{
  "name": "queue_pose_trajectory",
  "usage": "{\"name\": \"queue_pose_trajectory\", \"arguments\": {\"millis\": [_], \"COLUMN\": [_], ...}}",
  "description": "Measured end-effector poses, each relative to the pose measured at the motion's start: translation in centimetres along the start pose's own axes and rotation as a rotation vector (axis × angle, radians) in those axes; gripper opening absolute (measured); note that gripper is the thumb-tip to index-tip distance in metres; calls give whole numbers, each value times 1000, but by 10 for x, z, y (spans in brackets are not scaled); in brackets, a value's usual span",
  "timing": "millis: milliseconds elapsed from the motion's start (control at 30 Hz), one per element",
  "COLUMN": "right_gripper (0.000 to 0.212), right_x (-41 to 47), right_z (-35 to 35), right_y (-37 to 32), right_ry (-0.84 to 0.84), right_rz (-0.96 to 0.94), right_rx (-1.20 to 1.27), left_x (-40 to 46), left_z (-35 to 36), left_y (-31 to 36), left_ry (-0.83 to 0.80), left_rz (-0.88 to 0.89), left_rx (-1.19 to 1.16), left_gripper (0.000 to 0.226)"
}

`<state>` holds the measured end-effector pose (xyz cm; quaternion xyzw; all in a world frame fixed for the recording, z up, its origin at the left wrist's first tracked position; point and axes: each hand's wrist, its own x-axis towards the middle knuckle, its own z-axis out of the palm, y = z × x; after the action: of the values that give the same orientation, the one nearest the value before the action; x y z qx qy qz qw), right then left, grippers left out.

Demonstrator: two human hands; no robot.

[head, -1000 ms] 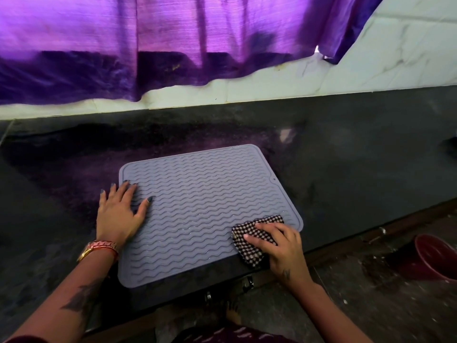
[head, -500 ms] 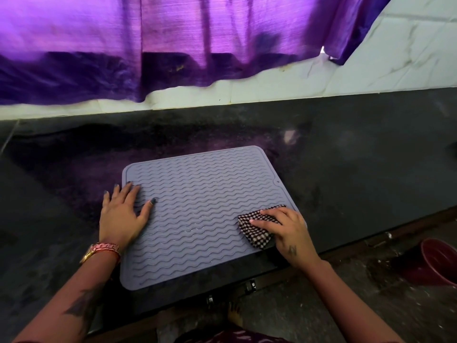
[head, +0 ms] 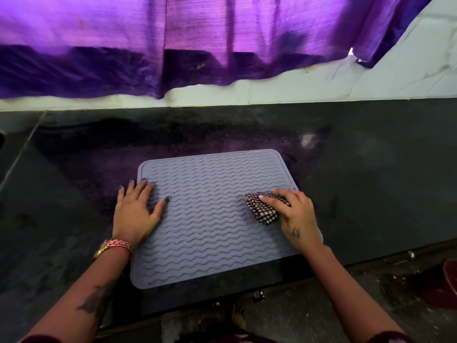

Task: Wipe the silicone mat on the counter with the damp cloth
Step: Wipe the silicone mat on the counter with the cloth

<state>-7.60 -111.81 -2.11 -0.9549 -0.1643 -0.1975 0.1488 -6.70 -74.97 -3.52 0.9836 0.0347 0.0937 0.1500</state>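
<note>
I see the grey silicone mat (head: 212,219) lying flat on the dark counter (head: 371,181) at frame centre, its long axis running from lower left to upper right, wavy ridges crossing it sideways. My left hand (head: 138,209) rests on its left edge, fingers straight and spread. My right hand (head: 296,219) presses the checked cloth (head: 263,209) onto the mat's right side, fingers curled over it. A dark red bucket (head: 451,276) shows at the lower right edge; I cannot tell its contents.
</note>
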Motion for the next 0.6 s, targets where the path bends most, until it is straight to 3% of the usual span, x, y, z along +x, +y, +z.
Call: {"name": "queue_pose_trajectory", "arguments": {"millis": [133,233,600], "right_gripper": [50,48,52], "right_x": [7,26,75], "right_z": [19,12,33], "right_y": [2,8,12], "right_ry": [-58,-3,-67], "right_rz": [-26,-75,10], "right_rx": [-51,7,16], "left_x": [1,2,5], "left_z": [0,-1,-1], "left_y": [-1,-1,0], "left_ry": [7,23,51], "left_rz": [-3,-3,-14], "left_rx": [-22,-37,-78], "left_gripper": [84,81,77]}}
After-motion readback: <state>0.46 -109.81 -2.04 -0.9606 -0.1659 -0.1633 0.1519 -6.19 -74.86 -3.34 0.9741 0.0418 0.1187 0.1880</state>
